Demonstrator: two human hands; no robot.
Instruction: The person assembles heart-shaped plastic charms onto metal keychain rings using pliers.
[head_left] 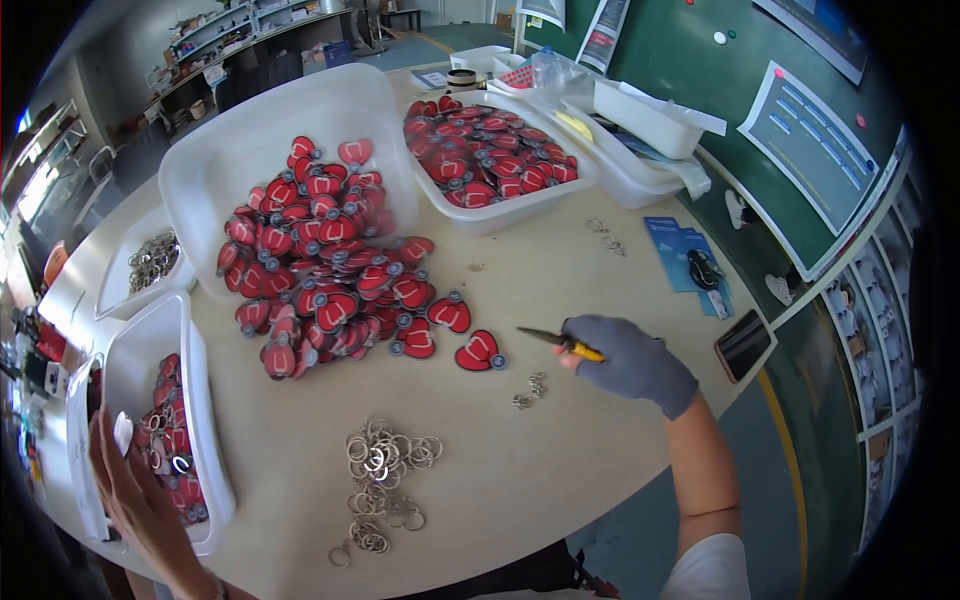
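The desk (560, 480) carries all items noted. A large tipped white tub (270, 120) spills red heart-shaped pieces (336, 310) onto it. A smaller white bin (208, 430) at left contains similar pieces. Left hand (140, 505), bare: at the bin's near-left side, fingers extended; whether they pinch anything cannot be told. Right hand (625, 362), grey-gloved: fingers closed around yellow-handled pliers (585, 351), tips leftward. Metal rings (378, 460) lie heaped between the hands.

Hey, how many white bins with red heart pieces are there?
3 clearly visible: a tilted bin spilling heart pieces, a back bin right of it, and a left bin near the left hand. More may be hidden at far left.
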